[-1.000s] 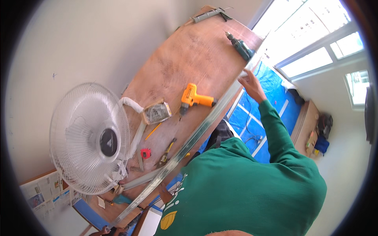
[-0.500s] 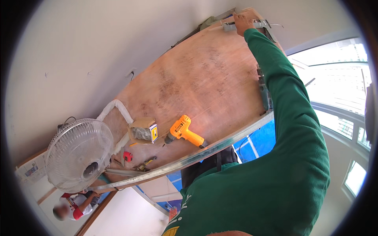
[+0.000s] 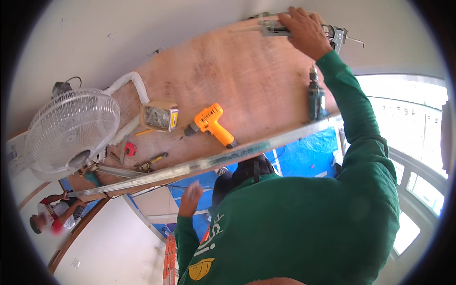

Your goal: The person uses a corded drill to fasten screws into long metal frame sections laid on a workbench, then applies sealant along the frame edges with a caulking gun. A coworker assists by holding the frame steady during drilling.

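My right hand [image 3: 309, 32] is stretched to the far right end of a wooden board [image 3: 256, 80], closed around the barrel of a caulking gun [image 3: 275, 27]. The gun's pale nozzle points left and its rod sticks out to the right. My left hand [image 3: 191, 195] is below the board's near edge, smeared by motion. A dark teal drill [image 3: 316, 102] lies on the board below my right forearm. Closer to the middle lies an orange cordless drill [image 3: 211, 123]. A long metal channel [image 3: 209, 162] runs along the near edge.
An open box of small metal pieces [image 3: 159, 116], a red tape measure [image 3: 130, 149] and pliers [image 3: 152, 162] lie at the left. A clear-caged fan [image 3: 73, 130] stands beyond them. A co-worker [image 3: 57, 211] is at the far left. Below are blue sheeting [image 3: 308, 161] and an orange ladder [image 3: 169, 259].
The caulking gun, in my right hand, is lifted and its nozzle shows more. My left hand has come into view. The whole view has shifted, uncovering the teal drill.
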The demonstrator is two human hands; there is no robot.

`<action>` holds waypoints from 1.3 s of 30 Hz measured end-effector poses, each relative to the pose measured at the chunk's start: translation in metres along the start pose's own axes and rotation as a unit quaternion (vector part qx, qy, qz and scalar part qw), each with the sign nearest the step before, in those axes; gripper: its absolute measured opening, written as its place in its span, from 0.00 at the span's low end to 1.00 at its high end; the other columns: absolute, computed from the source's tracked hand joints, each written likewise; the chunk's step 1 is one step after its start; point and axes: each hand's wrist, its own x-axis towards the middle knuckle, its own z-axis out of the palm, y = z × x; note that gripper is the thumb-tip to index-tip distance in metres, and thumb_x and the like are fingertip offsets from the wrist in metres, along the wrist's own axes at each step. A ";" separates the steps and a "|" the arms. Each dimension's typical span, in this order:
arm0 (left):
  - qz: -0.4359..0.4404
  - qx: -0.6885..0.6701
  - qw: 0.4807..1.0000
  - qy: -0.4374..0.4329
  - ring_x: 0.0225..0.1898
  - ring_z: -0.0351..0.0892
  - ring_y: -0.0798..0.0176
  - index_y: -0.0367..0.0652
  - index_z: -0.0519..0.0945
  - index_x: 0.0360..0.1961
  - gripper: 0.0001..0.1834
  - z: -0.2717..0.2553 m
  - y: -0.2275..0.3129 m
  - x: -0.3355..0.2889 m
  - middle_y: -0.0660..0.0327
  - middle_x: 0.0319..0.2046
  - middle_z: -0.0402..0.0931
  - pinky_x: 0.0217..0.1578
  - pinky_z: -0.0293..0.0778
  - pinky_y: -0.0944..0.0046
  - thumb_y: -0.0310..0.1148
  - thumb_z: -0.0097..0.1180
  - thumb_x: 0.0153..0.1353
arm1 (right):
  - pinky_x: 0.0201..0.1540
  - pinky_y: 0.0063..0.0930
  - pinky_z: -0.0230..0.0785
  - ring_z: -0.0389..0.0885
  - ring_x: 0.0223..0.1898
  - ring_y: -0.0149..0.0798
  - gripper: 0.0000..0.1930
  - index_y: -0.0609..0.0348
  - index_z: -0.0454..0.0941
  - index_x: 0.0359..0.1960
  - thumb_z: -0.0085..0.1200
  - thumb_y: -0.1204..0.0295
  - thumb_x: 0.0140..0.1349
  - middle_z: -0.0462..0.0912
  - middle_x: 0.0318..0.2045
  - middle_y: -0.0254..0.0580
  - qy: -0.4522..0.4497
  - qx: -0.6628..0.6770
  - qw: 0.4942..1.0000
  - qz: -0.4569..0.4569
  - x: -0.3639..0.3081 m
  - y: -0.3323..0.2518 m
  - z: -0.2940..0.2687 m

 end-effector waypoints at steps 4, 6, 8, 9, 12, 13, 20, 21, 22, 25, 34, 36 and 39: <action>0.235 -0.296 0.924 -0.063 0.81 0.72 0.50 0.34 0.67 0.83 0.45 0.062 0.156 0.053 0.46 0.76 0.76 0.83 0.63 0.47 0.62 0.56 0.84 | 0.62 0.56 0.73 0.80 0.65 0.50 0.23 0.45 0.78 0.68 0.57 0.64 0.72 0.82 0.63 0.47 0.116 -0.160 0.974 -0.109 -0.071 -0.138 -0.096; 0.189 -0.545 0.808 -0.120 0.80 0.73 0.51 0.36 0.72 0.79 0.45 0.093 0.197 0.053 0.49 0.75 0.77 0.82 0.64 0.46 0.68 0.54 0.82 | 0.61 0.57 0.73 0.80 0.65 0.52 0.20 0.44 0.85 0.62 0.60 0.60 0.69 0.85 0.62 0.43 0.002 -0.140 0.984 -0.109 -0.119 -0.234 -0.145; 0.120 -0.665 0.724 -0.138 0.77 0.75 0.52 0.39 0.77 0.74 0.45 0.103 0.197 0.029 0.52 0.72 0.79 0.81 0.67 0.46 0.71 0.53 0.80 | 0.49 0.43 0.69 0.80 0.56 0.44 0.17 0.48 0.86 0.56 0.62 0.61 0.67 0.84 0.52 0.35 -0.083 -0.002 0.993 -0.087 -0.159 -0.318 -0.184; 0.089 -0.677 0.719 -0.128 0.76 0.76 0.52 0.40 0.79 0.71 0.44 0.102 0.188 0.013 0.53 0.70 0.80 0.79 0.69 0.45 0.72 0.55 0.79 | 0.45 0.38 0.66 0.79 0.53 0.41 0.17 0.49 0.86 0.55 0.63 0.61 0.66 0.83 0.49 0.32 -0.077 0.053 0.994 -0.056 -0.185 -0.348 -0.188; 0.041 -0.667 0.729 -0.148 0.69 0.81 0.54 0.44 0.84 0.61 0.39 0.103 0.137 -0.022 0.55 0.64 0.83 0.75 0.74 0.46 0.72 0.57 0.78 | 0.52 0.42 0.73 0.80 0.60 0.43 0.21 0.53 0.86 0.61 0.64 0.64 0.67 0.85 0.51 0.38 -0.118 0.151 0.981 0.031 -0.252 -0.408 -0.197; 0.026 -0.656 0.738 -0.156 0.67 0.82 0.55 0.45 0.86 0.58 0.37 0.101 0.116 -0.034 0.55 0.62 0.84 0.73 0.76 0.46 0.71 0.57 0.78 | 0.56 0.44 0.75 0.81 0.63 0.46 0.23 0.55 0.85 0.63 0.64 0.64 0.68 0.86 0.53 0.41 -0.139 0.233 0.962 0.027 -0.272 -0.415 -0.207; 0.044 -0.641 0.741 -0.197 0.47 0.86 0.52 0.40 0.84 0.39 0.35 0.099 0.073 -0.084 0.57 0.38 0.86 0.64 0.82 0.42 0.68 0.59 0.79 | 0.75 0.48 0.76 0.85 0.68 0.50 0.26 0.55 0.78 0.76 0.62 0.70 0.78 0.86 0.69 0.49 -0.181 0.612 0.713 0.289 -0.468 -0.296 -0.271; 0.062 -0.640 0.734 -0.221 0.46 0.87 0.53 0.40 0.84 0.39 0.35 0.101 0.075 -0.083 0.57 0.38 0.86 0.63 0.83 0.43 0.68 0.59 0.79 | 0.80 0.48 0.70 0.80 0.74 0.50 0.34 0.51 0.73 0.81 0.63 0.76 0.74 0.83 0.72 0.48 -0.223 0.537 0.755 0.302 -0.496 -0.287 -0.275; 0.072 -0.633 0.737 -0.226 0.43 0.87 0.55 0.40 0.83 0.40 0.35 0.104 0.082 -0.086 0.58 0.36 0.85 0.57 0.87 0.46 0.68 0.58 0.80 | 0.83 0.48 0.66 0.77 0.77 0.50 0.38 0.52 0.70 0.83 0.63 0.78 0.71 0.80 0.75 0.48 -0.234 0.536 0.757 0.293 -0.516 -0.289 -0.278; 0.029 -0.671 0.675 -0.305 0.41 0.88 0.56 0.40 0.82 0.40 0.36 0.115 0.089 -0.074 0.59 0.35 0.84 0.52 0.90 0.49 0.68 0.57 0.80 | 0.89 0.48 0.57 0.68 0.83 0.52 0.47 0.53 0.62 0.87 0.65 0.82 0.64 0.71 0.82 0.51 -0.253 0.562 0.758 0.213 -0.542 -0.324 -0.283; 0.033 -0.623 0.715 -0.316 0.38 0.89 0.56 0.43 0.81 0.40 0.36 0.173 0.134 -0.030 0.59 0.35 0.86 0.50 0.90 0.50 0.71 0.64 0.74 | 0.82 0.53 0.65 0.74 0.77 0.58 0.45 0.63 0.67 0.82 0.67 0.67 0.60 0.75 0.75 0.59 -0.223 0.651 0.712 0.138 -0.535 -0.334 -0.287; 0.012 -0.618 0.712 -0.333 0.38 0.89 0.56 0.43 0.81 0.40 0.36 0.206 0.155 -0.014 0.59 0.35 0.86 0.50 0.90 0.50 0.71 0.66 0.72 | 0.76 0.53 0.72 0.81 0.71 0.59 0.37 0.62 0.74 0.75 0.68 0.66 0.62 0.81 0.68 0.59 -0.188 0.634 0.722 0.205 -0.541 -0.318 -0.274; 0.015 -0.582 0.740 -0.336 0.38 0.89 0.56 0.43 0.81 0.38 0.37 0.266 0.200 -0.004 0.59 0.34 0.86 0.49 0.90 0.50 0.72 0.67 0.70 | 0.61 0.53 0.80 0.89 0.56 0.63 0.22 0.61 0.81 0.59 0.69 0.67 0.65 0.89 0.48 0.57 -0.096 0.595 0.740 0.298 -0.564 -0.288 -0.234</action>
